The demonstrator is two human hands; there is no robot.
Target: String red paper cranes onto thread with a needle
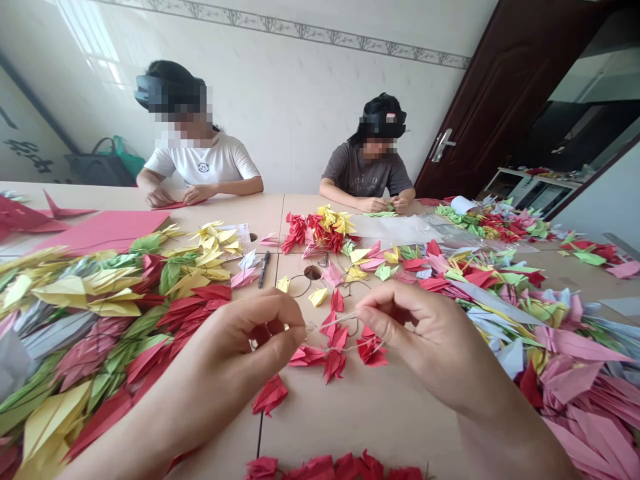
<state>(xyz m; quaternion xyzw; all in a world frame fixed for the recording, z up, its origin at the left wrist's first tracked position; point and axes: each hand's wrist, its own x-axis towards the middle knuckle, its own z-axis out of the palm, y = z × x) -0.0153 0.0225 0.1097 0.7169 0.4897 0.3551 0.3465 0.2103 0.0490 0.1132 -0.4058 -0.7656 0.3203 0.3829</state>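
Along the near edge of the counter lies a row of red paper cranes. Above them, the left hand and the right hand each keep a tight grip, fingertips pressed together and pinching a white thread stretched between them. More red cranes sit just beneath the thread. Big heaps of mixed paper cranes fill both sides. Beyond, near a black pen, two co-workers handle paper.
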